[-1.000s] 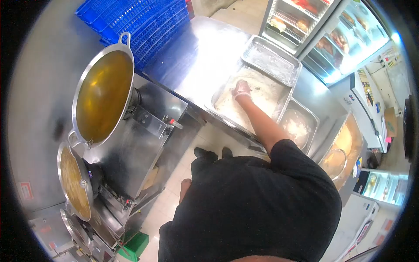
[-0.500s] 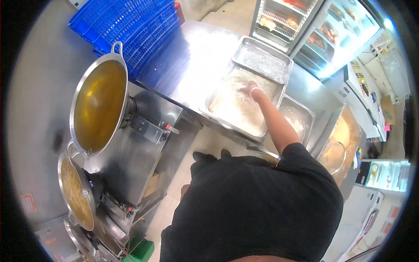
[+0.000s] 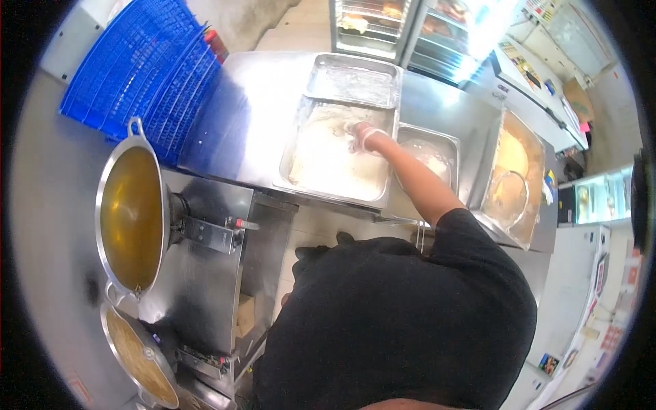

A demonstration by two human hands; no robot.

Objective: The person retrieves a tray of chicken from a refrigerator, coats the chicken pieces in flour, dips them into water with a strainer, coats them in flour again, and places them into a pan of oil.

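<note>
My right hand [image 3: 364, 137] reaches into a metal tray of white flour [image 3: 328, 154]. It seems to wear a thin clear glove, bunched at the wrist. The fingers point down into a churned patch of flour. Flour and blur cover the fingertips, so whatever they hold, if anything, cannot be made out. Just behind the hand, a shallower metal tray [image 3: 352, 82] dusted with white rests across the far end of the flour tray. To the right of my forearm sits a smaller metal pan [image 3: 430, 160] with whitish contents. My left hand is out of view.
A wide wok of yellow oil [image 3: 130, 215] stands on a burner at left, with a second wok [image 3: 140, 355] below it. Blue plastic baskets [image 3: 137, 68] are stacked at the back left. A large pan [image 3: 509, 164] holding yellowish contents and a wire-rimmed strainer stands right.
The view has shifted, so the trays appear farther left and the woks lower. My right hand stays in the flour, now at a more churned patch with the wrist bent differently.
</note>
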